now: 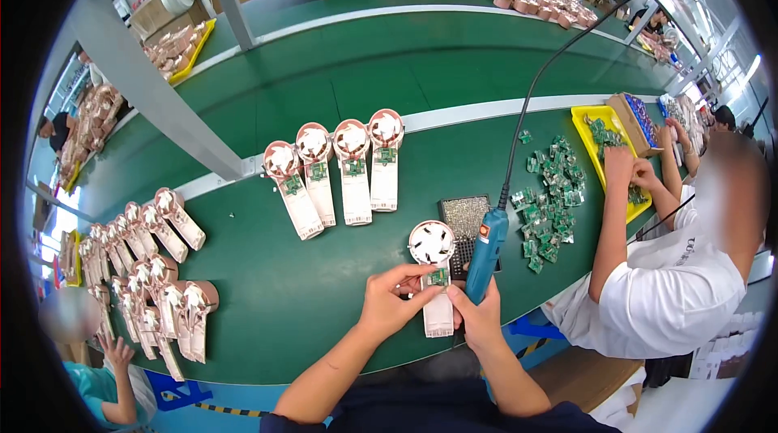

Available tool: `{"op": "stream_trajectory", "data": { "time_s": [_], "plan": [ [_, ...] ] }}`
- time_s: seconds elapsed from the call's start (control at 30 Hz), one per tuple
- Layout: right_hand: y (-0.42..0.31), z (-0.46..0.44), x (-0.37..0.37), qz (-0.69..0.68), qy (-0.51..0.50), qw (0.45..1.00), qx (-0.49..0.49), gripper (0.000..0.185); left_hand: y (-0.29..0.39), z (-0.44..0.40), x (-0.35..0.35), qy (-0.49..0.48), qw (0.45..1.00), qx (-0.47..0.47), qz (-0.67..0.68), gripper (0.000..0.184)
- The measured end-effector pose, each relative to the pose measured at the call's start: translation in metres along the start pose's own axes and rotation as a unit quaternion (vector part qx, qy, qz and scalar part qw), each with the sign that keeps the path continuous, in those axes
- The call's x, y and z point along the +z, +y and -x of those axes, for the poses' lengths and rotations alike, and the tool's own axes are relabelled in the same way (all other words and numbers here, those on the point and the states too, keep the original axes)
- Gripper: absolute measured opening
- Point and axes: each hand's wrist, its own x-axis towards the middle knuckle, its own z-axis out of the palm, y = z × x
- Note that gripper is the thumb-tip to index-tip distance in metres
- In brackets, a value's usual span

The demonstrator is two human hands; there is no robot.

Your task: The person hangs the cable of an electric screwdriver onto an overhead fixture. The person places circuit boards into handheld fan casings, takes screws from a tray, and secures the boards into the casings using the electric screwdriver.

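A pink-and-white handheld fan housing (438,318) lies in front of me, its round fan head (432,242) pointing away. A small green circuit board (438,277) sits in its handle. My left hand (389,297) has thumb and fingers closed on the housing's left side, at the board. A blue electric screwdriver (488,248) leans upright in my right hand (480,318), its cord rising from the top. The right thumb is beside the handle; the screwdriver's tip is hidden. Behind the screwdriver stands a black tray of small screws (465,213).
Several open fan housings (354,182) lie ahead, with more piled at left (166,303). Loose circuit boards (551,198) are heaped at right by a yellow tray (594,137). A co-worker in a white shirt (673,295) reaches into that tray. A metal post (154,85) stands at left.
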Motion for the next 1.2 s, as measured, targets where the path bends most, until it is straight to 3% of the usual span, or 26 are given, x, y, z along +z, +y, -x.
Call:
{"op": "stream_trajectory", "data": {
  "time_s": [0.13,0.33,0.67,0.77,0.83,0.9,0.97,1.03,1.1,1.17,1.2],
  "plan": [
    [0.002,-0.001,-0.003,0.016,0.002,1.000,-0.003,0.047,-0.001,0.001,0.000,0.004,0.997,0.028,-0.070,0.032],
    [0.003,-0.003,-0.008,0.005,-0.023,1.000,0.004,0.044,-0.004,0.003,0.002,-0.008,1.000,-0.006,-0.007,0.031],
    [0.005,-0.007,-0.005,-0.002,-0.046,0.998,-0.030,0.047,-0.006,0.001,0.002,-0.006,0.999,0.022,0.026,0.031],
    [-0.001,-0.004,-0.004,-0.012,-0.053,0.999,-0.005,0.048,-0.008,0.006,-0.002,-0.012,1.000,-0.014,-0.019,0.034],
    [0.003,-0.004,-0.006,-0.005,-0.045,0.999,-0.006,0.050,-0.002,0.008,-0.004,-0.019,0.999,0.019,-0.032,0.034],
    [0.004,-0.005,-0.007,-0.014,-0.043,0.999,0.000,0.050,-0.004,0.007,0.000,0.009,0.999,-0.015,-0.047,0.033],
    [-0.004,-0.006,-0.004,-0.011,-0.069,0.998,0.010,0.048,-0.011,0.005,0.002,0.018,0.999,0.022,0.018,0.030],
    [0.000,-0.008,-0.009,-0.007,-0.087,0.996,0.006,0.048,-0.001,0.007,-0.001,0.010,1.000,0.006,-0.021,0.031],
    [0.000,-0.001,-0.008,-0.036,-0.065,0.997,0.008,0.048,0.015,0.018,-0.009,0.028,0.995,0.056,-0.075,0.033],
    [0.002,-0.001,-0.013,-0.050,-0.112,0.992,-0.003,0.047,0.046,0.035,-0.037,0.103,0.987,0.055,-0.108,0.034],
    [0.002,-0.002,-0.014,-0.058,-0.109,0.992,-0.005,0.045,0.054,0.036,-0.062,0.143,0.967,0.124,-0.172,0.034]
  ]
}}
